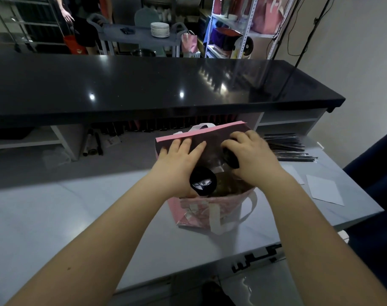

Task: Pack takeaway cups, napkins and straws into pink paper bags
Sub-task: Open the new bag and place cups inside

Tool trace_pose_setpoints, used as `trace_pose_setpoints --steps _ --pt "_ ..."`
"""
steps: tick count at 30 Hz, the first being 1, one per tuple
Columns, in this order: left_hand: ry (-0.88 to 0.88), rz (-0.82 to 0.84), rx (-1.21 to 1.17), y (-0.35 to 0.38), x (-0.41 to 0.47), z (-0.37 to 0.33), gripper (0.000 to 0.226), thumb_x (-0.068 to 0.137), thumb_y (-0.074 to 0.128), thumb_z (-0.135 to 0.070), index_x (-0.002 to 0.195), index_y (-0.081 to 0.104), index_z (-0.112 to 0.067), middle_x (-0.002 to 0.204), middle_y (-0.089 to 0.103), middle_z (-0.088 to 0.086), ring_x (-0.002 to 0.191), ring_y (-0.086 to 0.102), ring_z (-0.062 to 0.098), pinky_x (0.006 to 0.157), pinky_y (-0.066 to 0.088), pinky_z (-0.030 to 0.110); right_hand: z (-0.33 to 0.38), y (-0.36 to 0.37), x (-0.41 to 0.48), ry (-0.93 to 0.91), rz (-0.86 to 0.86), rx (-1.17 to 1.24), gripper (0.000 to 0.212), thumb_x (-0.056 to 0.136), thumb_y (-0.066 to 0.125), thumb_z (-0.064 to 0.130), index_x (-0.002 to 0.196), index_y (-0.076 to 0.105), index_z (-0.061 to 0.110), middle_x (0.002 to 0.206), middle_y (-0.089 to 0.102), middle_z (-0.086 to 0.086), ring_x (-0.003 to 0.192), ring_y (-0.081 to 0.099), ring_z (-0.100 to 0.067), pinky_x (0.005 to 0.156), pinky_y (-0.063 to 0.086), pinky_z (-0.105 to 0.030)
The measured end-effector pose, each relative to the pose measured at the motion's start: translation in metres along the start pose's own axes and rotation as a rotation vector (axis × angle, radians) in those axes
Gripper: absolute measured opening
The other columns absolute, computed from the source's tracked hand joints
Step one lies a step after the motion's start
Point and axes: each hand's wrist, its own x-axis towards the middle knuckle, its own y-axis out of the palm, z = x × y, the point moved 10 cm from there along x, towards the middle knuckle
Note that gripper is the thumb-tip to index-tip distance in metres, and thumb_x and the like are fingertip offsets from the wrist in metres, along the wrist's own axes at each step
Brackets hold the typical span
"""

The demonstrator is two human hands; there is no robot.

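Note:
A pink paper bag with white handles stands open on the grey table. Inside it, at the near left, sits a cup with a black lid. My left hand lies over the bag's left side, its fingers stretched flat toward the far wall of the bag. My right hand grips a second black-lidded cup from above, over the bag's right side. The cups' bodies are hidden inside the bag.
A bundle of black wrapped straws lies right of the bag. White napkins lie on the table's right side. A black counter runs across behind. Beyond it stand a cart with plates, another pink bag and a person.

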Motion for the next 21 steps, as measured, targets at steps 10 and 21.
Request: trace_pose_setpoints --steps 10,21 --pt "0.002 -0.095 0.001 0.004 0.020 -0.035 0.133 0.057 0.082 -0.062 0.154 -0.003 -0.028 0.159 0.009 0.005 0.145 0.006 0.030 0.117 0.016 0.052 -0.014 0.060 0.015 0.024 0.196 0.209 0.061 0.082 0.065 0.024 0.137 0.039 0.025 0.133 0.044 -0.008 0.120 0.038 -0.033 0.095 0.044 -0.044" --pt "-0.055 -0.086 -0.017 0.009 0.024 -0.040 0.141 0.053 0.081 -0.067 0.152 -0.012 -0.031 0.159 0.003 0.000 0.146 -0.001 0.029 0.119 0.007 0.056 -0.026 0.089 0.015 0.032 0.163 0.236 0.073 0.077 0.071 0.019 0.140 0.034 0.026 0.149 0.032 -0.006 0.127 0.035 -0.038 0.101 0.040 -0.045"
